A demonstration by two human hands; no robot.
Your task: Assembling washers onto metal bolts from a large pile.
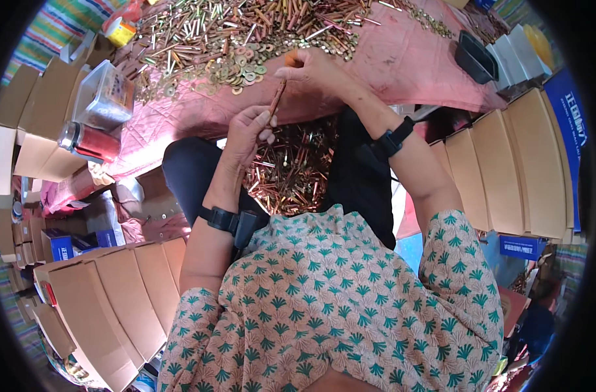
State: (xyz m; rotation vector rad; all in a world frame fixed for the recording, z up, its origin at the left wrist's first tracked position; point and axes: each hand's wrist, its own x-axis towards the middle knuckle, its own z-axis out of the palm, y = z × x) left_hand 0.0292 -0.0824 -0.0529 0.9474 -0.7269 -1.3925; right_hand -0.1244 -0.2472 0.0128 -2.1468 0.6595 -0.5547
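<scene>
Over my lap, my left hand [247, 132] is closed round the lower end of a slim copper-coloured bolt [278, 98], which points up and slightly to the right. Just above it, my right hand [311, 70] is bent with thumb and fingertips pinched together at the bolt's upper end; whatever is between them is too small to make out. Loose flat washers [242, 68] lie on the pink cloth beyond my hands. Behind them spreads a big heap of similar metal bolts [245, 26]. Between my knees, more copper-coloured bolts [288, 170] fill the space below the cloth's edge.
A pink cloth [402, 65] covers the work surface. At left stand a clear plastic tub [103, 98], a red flask [92, 140] and a yellow can [120, 31]. A black tray [476, 57] sits at far right. Cardboard boxes [108, 307] flank me, with more boxes [507, 170] on the right.
</scene>
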